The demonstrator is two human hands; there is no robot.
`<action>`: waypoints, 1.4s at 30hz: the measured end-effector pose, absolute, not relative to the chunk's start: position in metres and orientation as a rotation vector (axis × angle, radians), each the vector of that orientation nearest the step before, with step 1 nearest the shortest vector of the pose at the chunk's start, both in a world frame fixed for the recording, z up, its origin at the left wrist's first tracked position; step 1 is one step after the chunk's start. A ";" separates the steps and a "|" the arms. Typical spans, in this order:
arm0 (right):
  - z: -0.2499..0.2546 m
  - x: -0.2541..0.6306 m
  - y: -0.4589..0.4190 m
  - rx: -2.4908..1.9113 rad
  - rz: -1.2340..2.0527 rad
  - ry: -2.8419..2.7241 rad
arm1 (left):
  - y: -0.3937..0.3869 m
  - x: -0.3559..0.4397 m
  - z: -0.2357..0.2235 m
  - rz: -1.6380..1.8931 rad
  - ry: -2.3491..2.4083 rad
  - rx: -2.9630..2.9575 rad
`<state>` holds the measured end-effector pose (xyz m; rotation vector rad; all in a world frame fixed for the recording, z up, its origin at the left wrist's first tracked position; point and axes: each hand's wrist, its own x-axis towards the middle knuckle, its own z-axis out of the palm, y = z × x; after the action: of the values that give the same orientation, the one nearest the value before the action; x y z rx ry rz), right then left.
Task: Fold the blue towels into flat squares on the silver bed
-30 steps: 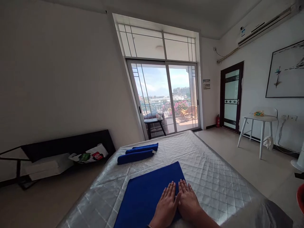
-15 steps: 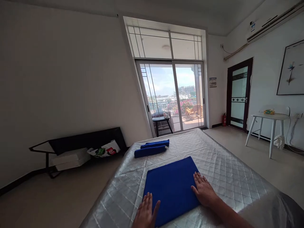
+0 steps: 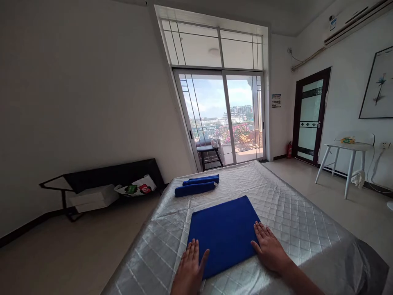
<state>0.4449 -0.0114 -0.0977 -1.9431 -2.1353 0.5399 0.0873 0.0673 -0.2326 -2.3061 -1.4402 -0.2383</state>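
A blue folded cloth (image 3: pixel 224 235) lies flat on a silvery quilted cover (image 3: pixel 285 209). On its left edge rests my left hand (image 3: pixel 190 264), fingers stretched out and thumb spread over the fabric. My right hand (image 3: pixel 268 246) lies at the opposite edge, also flat, with its fingertips and thumb on the cloth. Neither hand grips anything. Farther back on the cover are two narrow blue cloth rolls (image 3: pixel 196 188), one behind the other; a small pale tag shows at the right end of the nearer one.
A black bench-like frame (image 3: pixel 107 174) stands by the left wall with white boxes (image 3: pixel 92 198) and a printed bag (image 3: pixel 136 186). Behind the bed are glass sliding doors (image 3: pixel 227 119) and a dark stool (image 3: pixel 208 151). A white chair (image 3: pixel 353 149) stands at right.
The whole view has tilted slightly, so the room sits higher in the picture. Both hands remain flat at the cloth's edges, and the cloth looks unchanged.
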 end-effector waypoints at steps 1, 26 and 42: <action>-0.099 0.445 -0.011 -1.936 0.532 -2.131 | 0.067 0.085 -0.233 -0.253 -1.429 -2.301; -0.107 0.446 -0.009 -1.839 0.549 -2.137 | 0.026 0.140 -0.185 -0.110 -1.801 -2.457; -0.101 0.459 -0.018 -1.819 0.326 -2.174 | 0.007 0.135 -0.202 -0.462 -1.937 -2.218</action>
<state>0.4588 -0.0180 -0.1007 -1.8188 -2.1742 0.3258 0.1350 0.0071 -0.2017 -2.2179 -1.9366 -0.4620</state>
